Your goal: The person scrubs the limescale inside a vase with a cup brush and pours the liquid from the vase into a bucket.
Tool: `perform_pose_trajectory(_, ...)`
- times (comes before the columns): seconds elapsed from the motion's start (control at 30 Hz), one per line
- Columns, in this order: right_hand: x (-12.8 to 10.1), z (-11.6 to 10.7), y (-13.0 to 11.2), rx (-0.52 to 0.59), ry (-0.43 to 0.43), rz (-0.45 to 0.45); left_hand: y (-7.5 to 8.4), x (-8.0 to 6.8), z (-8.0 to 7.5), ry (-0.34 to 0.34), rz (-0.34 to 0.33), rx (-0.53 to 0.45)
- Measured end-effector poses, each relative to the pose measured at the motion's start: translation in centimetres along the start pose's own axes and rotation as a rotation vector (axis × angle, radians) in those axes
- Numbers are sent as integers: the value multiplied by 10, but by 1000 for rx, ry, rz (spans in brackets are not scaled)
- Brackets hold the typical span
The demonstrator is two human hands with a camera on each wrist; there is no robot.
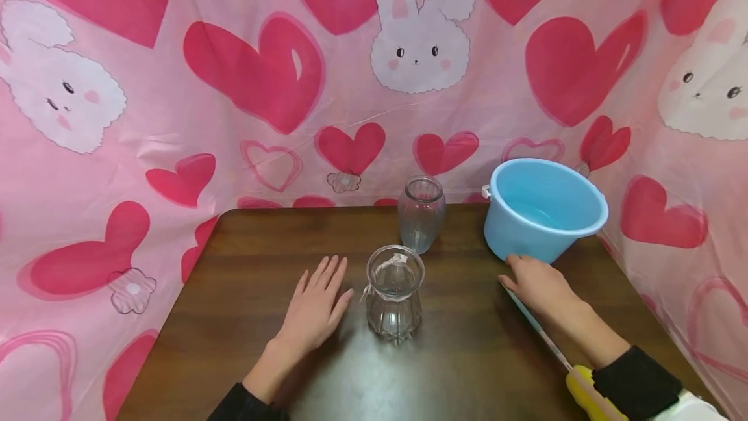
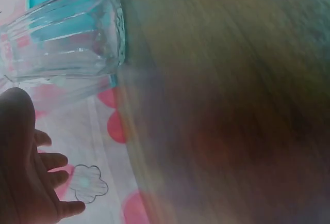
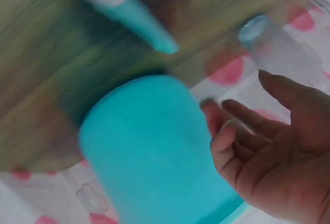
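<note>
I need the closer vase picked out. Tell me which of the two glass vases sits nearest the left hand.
The ribbed glass vase with string at its neck, just right of the left hand. The smooth vase stands farther back beside the blue bucket.

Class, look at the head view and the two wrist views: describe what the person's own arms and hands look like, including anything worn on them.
Both hands are bare: no gloves, rings or watch show. The left hand leads to a bare forearm ending in a black sleeve near the frame's lower edge. The right hand also has a black sleeve, with a white edge showing beyond it at the corner. No markings are visible on the sleeves.
</note>
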State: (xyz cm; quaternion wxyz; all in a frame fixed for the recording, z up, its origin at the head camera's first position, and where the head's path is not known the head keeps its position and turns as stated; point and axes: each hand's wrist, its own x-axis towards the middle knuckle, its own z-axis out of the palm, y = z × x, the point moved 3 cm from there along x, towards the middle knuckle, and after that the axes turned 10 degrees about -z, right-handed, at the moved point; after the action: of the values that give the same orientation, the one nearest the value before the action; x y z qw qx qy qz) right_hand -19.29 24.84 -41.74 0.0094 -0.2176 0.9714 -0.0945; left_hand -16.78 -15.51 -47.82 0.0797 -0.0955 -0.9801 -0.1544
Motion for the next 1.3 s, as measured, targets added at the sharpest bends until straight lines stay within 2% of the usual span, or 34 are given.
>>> perform_pose_trajectory(0.2,-12,10,25,65,-144,37,-6,1,-2,-10,-28,25)
perform_pose_trajectory(0.5,-20,28,29,138,-238,102,-15,0,1,-13,-57,27)
perform_pose_trajectory(0.67,-16,47,43,155,-253,95,-17,-2,2,-10,-65,36)
perform_pose_trajectory(0.83,-13,77,68,121,-257,29,-17,-8,5,-29,-76,40)
perform_pose_trajectory(0.9,-14,81,71,103,-249,8,-17,-8,6,-27,-76,31)
perform_pose_trajectory(1.07,-13,68,52,128,-274,51,-15,-8,5,-19,-73,15)
perform_pose_trajectory(1.23,-8,89,74,154,-245,24,-13,-9,4,-19,-66,7)
perform_pose_trajectory(1.3,-7,82,67,173,-208,6,-12,-9,4,-21,-64,7)
